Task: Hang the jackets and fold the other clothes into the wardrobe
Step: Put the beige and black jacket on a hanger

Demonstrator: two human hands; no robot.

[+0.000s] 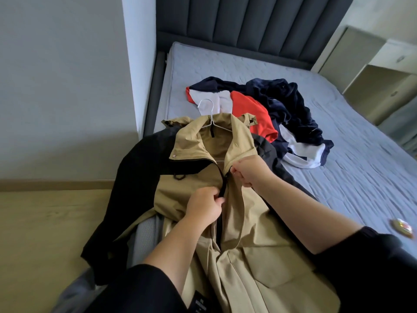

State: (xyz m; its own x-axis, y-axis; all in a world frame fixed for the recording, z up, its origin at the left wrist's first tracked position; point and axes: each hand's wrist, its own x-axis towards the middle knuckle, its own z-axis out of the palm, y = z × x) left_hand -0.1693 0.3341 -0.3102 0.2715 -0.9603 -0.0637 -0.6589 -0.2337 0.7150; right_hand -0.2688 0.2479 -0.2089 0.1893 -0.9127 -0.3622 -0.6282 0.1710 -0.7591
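A tan jacket with black sleeves (252, 240) lies front-up at the near corner of the bed. A white wire hanger (208, 114) sits inside its collar, hook pointing toward the headboard. My left hand (204, 207) pinches the black zipper track at mid-chest. My right hand (249, 169) pinches the zipper near the collar, just above the left. Beyond the jacket lies a pile of clothes: a red, white and navy garment (250, 111) and a dark navy one (291, 105).
The grey-blue mattress (349, 168) stretches to the right, with a dark padded headboard (252, 23) at the far end. A small round object (402, 225) lies at the right edge. Pale shelving (372, 71) stands beyond the bed. Wood floor (45, 233) lies left.
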